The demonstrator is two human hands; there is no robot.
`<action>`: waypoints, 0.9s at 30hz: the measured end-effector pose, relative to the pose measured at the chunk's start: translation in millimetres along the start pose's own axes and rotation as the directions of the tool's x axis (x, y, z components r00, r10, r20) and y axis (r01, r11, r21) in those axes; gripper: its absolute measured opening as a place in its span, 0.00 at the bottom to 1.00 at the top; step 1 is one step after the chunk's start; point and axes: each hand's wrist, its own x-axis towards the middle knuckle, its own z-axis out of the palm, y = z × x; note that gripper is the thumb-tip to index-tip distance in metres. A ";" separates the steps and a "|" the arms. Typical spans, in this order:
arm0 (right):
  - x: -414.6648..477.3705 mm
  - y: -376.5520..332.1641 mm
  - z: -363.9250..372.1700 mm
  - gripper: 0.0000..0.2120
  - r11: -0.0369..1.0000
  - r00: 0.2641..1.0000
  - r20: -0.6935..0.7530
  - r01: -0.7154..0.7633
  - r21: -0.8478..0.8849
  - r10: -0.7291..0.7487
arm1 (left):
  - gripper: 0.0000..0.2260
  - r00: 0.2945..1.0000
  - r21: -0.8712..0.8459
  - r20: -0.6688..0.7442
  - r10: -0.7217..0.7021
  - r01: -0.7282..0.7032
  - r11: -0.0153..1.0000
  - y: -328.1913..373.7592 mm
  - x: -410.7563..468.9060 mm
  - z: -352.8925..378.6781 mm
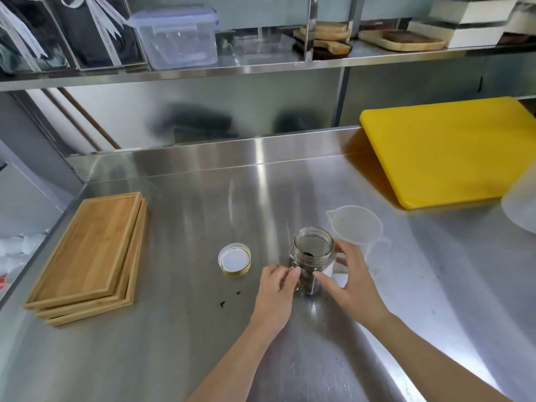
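An open glass jar (312, 250) with dark loose bits inside stands upright on the steel counter (179, 329). Its gold-rimmed lid (234, 259) lies upside down to the left, apart from it. My right hand (349, 281) curves round the jar's right side, thumb low on the front and fingers near the neck. My left hand (275, 291) has its fingers curled against the jar's lower left side. A clear plastic measuring cup (356, 227) stands just behind the jar on the right.
Three stacked wooden trays (87, 256) lie at the left edge. A yellow cutting board (452, 152) leans at the back right. Dark crumbs (222, 304) dot the counter near my left hand. A low shelf (232, 69) with boxes runs overhead.
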 end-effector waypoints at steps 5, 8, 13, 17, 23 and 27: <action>4.9 -2.5 5.4 0.37 0.985 0.981 0.148 -0.143 0.094 0.128 | 0.11 0.998 0.007 -0.014 0.053 -0.053 0.999 -2.3 -0.7 0.5; 10.7 -4.7 10.7 0.38 0.968 0.976 0.161 -0.176 0.177 0.148 | 0.13 0.999 -0.030 0.027 0.035 -0.034 0.999 1.9 -3.7 -1.3; 17.0 -9.9 23.4 0.37 0.957 0.979 0.088 -0.200 0.210 0.186 | 0.12 0.998 -0.106 0.057 0.000 0.006 0.994 5.6 -2.5 -6.3; 17.6 -13.8 24.4 0.37 0.946 0.978 0.111 -0.201 0.253 0.178 | 0.13 0.999 -0.243 -0.035 -0.011 0.003 0.970 15.6 0.4 -26.1; 20.7 -26.3 20.0 0.42 0.914 0.972 0.159 -0.217 0.344 0.171 | 0.11 0.963 -0.261 -0.267 0.027 -0.100 0.960 37.3 16.4 -85.1; 28.8 -41.1 18.8 0.42 0.886 0.978 0.153 -0.194 0.420 0.141 | 0.10 0.889 -0.343 -0.457 0.005 -0.182 0.922 51.4 23.1 -105.4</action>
